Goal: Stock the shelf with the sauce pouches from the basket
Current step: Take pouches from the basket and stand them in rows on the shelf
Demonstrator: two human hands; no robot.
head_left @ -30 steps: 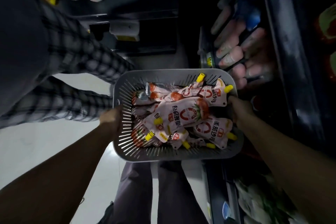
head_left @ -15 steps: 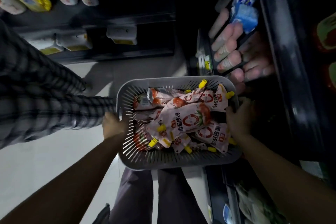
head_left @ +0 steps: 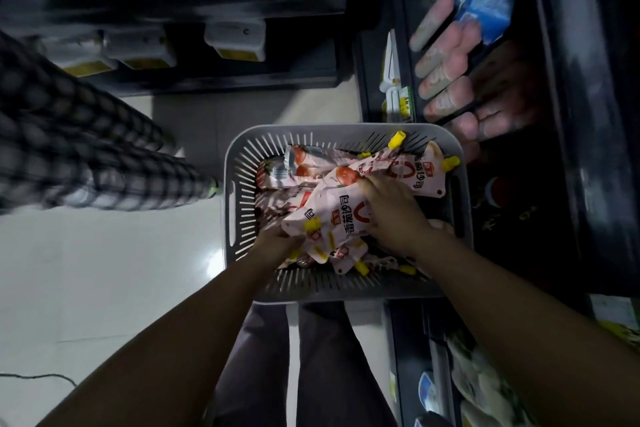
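Note:
A grey slotted basket [head_left: 242, 163] sits low in front of my legs, filled with several pink-and-white sauce pouches with yellow caps. Both hands are inside it. My right hand [head_left: 391, 208] lies on top of the large upper pouch [head_left: 336, 218], fingers closed over its far end. My left hand [head_left: 277, 241] grips the near, capped end of the pouches at the basket's left side. A dark shelf [head_left: 561, 135] rises to the right of the basket, with pink pouches [head_left: 440, 76] lined up on it.
Another person in checked trousers [head_left: 86, 156] stands on the pale floor to the left. A dark shelf unit [head_left: 214, 76] with white-and-yellow packs stands beyond. Blue packets [head_left: 488, 0] lie on the right shelf. More goods fill the lower right shelf [head_left: 478, 381].
Both hands have left the basket's rims and moved inside onto the pouches. The basket has come closer to the shelf, and the person on the left has shifted.

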